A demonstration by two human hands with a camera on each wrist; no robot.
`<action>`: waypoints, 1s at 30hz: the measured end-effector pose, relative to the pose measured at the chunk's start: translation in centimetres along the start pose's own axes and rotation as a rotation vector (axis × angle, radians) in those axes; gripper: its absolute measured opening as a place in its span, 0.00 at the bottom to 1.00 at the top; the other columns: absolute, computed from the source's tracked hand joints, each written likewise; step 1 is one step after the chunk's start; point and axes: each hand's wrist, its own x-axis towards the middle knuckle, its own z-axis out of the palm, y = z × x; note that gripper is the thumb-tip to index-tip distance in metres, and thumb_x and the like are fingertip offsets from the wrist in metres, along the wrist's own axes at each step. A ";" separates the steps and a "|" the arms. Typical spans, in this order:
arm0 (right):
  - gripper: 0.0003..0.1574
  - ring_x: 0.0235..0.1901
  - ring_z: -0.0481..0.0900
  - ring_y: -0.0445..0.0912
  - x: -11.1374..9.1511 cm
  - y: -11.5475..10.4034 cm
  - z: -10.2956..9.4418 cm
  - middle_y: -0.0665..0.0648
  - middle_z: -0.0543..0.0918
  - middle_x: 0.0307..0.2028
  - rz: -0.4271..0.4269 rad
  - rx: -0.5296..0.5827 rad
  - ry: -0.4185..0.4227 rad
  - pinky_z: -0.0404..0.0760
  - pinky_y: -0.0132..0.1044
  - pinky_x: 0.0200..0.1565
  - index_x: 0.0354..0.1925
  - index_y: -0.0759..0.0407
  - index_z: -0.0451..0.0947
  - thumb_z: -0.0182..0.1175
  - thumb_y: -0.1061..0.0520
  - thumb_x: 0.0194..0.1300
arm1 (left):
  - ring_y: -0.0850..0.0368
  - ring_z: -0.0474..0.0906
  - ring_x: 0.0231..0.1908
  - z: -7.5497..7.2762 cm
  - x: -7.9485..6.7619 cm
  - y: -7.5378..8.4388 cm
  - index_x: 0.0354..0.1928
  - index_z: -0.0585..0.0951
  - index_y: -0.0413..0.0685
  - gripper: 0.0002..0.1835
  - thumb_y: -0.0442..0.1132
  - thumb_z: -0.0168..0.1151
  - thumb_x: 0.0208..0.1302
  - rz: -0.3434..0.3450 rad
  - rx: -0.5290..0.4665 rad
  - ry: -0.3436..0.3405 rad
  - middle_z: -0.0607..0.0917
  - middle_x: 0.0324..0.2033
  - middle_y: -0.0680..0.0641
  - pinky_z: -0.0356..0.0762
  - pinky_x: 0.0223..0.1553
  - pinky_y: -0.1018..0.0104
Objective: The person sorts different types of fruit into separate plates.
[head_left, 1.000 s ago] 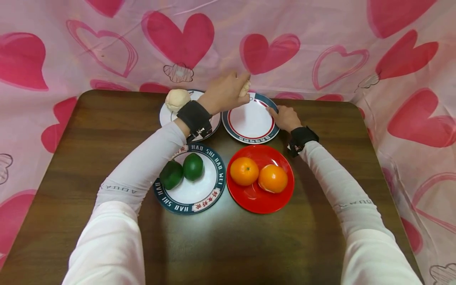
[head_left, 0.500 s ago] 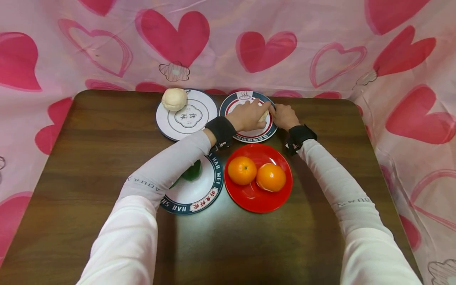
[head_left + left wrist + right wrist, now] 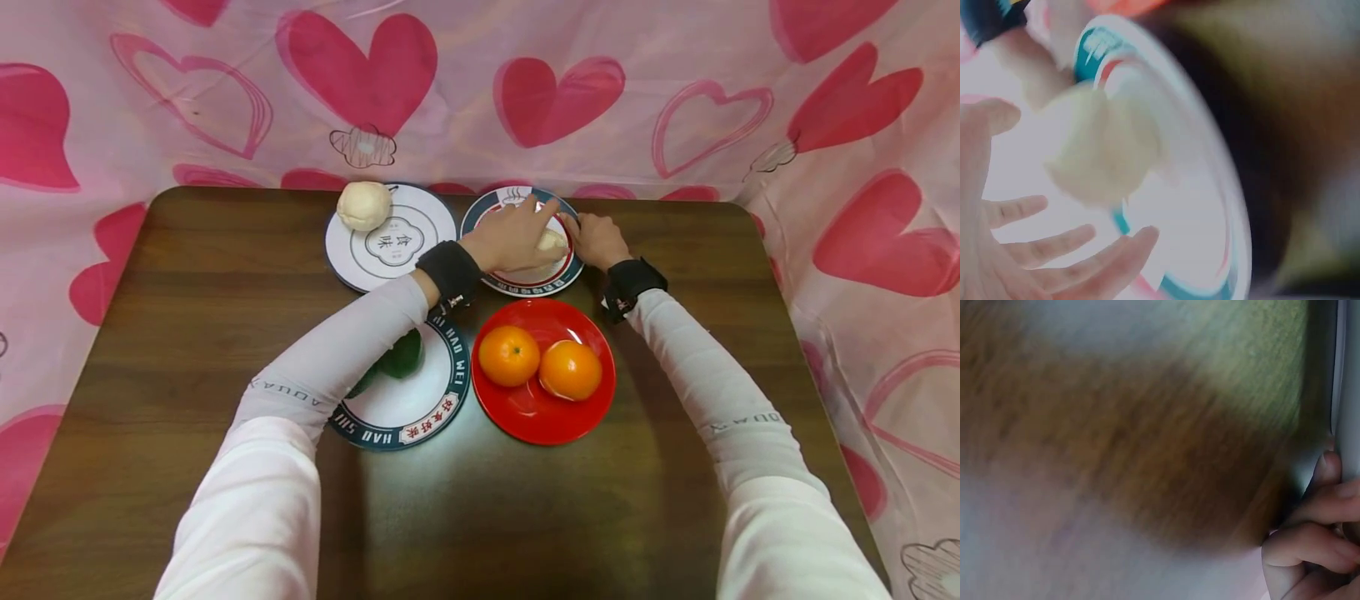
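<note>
A cream-coloured, bun-like round food (image 3: 552,242) rests on the back right plate (image 3: 517,290), which is white with a dark blue and red border. Over that plate is my left hand (image 3: 510,237). The left wrist view shows its fingers (image 3: 1129,256) spread, with a gap between them and the round food (image 3: 1100,147). At the plate's right rim, my right hand (image 3: 600,242) grips the edge. Its curled fingers (image 3: 1310,544) and thumb lie by the pale plate edge (image 3: 1349,375) in the right wrist view.
Another cream round food (image 3: 364,206) sits on the back left white plate (image 3: 352,258). Dark green fruits (image 3: 403,354) lie on the blue-rimmed plate (image 3: 459,367), partly behind my left sleeve. Two oranges (image 3: 510,357) are on a red plate (image 3: 540,425). A heart-patterned cloth (image 3: 697,50) hangs behind the table.
My left hand has carried the cream round food rightward and down onto the back right plate, then spread its fingers off it. My right hand has stayed at the plate's rim.
</note>
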 end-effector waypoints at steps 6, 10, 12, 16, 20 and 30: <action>0.39 0.57 0.76 0.70 -0.1 0.2 -0.3 0.76 0.78 0.58 0.019 0.012 -0.027 0.73 0.62 0.64 0.60 0.73 0.71 0.35 0.39 0.83 | 0.40 0.80 0.45 -3.6 -3.0 -5.1 0.62 0.70 0.44 0.28 0.59 0.52 0.73 -0.052 0.029 0.236 0.80 0.46 0.38 0.82 0.47 0.46; 0.40 0.55 0.76 0.68 -0.2 0.9 -0.4 0.75 0.77 0.57 0.041 0.020 -0.041 0.74 0.61 0.64 0.64 0.72 0.69 0.35 0.38 0.82 | 0.38 0.77 0.50 -5.3 -5.1 -9.5 0.57 0.73 0.38 0.25 0.53 0.51 0.74 -0.150 0.022 0.294 0.79 0.49 0.36 0.77 0.52 0.41; 0.40 0.55 0.76 0.68 -0.2 1.3 -0.4 0.74 0.77 0.57 0.051 0.023 -0.050 0.74 0.60 0.64 0.65 0.71 0.68 0.35 0.38 0.82 | 0.35 0.76 0.54 -5.7 -6.2 -11.5 0.60 0.72 0.38 0.27 0.54 0.51 0.73 -0.212 0.024 0.284 0.78 0.54 0.34 0.78 0.54 0.37; 0.42 0.55 0.75 0.67 -0.3 1.8 -0.5 0.73 0.76 0.58 0.071 0.024 -0.069 0.74 0.60 0.65 0.67 0.71 0.66 0.33 0.36 0.82 | 0.30 0.67 0.66 -5.5 -7.8 -14.2 0.73 0.64 0.40 0.37 0.57 0.53 0.71 -0.310 0.005 0.221 0.68 0.68 0.28 0.73 0.60 0.28; 0.42 0.54 0.75 0.67 -0.1 1.9 -0.6 0.74 0.76 0.57 0.077 0.025 -0.060 0.74 0.61 0.65 0.67 0.71 0.67 0.33 0.37 0.82 | 0.26 0.60 0.69 -4.4 -8.6 -15.7 0.78 0.57 0.49 0.42 0.58 0.56 0.67 -0.362 -0.020 0.176 0.60 0.73 0.27 0.68 0.58 0.21; 0.41 0.55 0.76 0.68 0.0 1.4 -0.2 0.74 0.77 0.58 0.056 0.005 -0.050 0.74 0.60 0.65 0.66 0.71 0.68 0.34 0.37 0.82 | 0.32 0.64 0.66 -1.7 -9.1 -17.7 0.70 0.67 0.53 0.35 0.57 0.61 0.64 -0.331 -0.032 0.181 0.67 0.67 0.30 0.73 0.56 0.25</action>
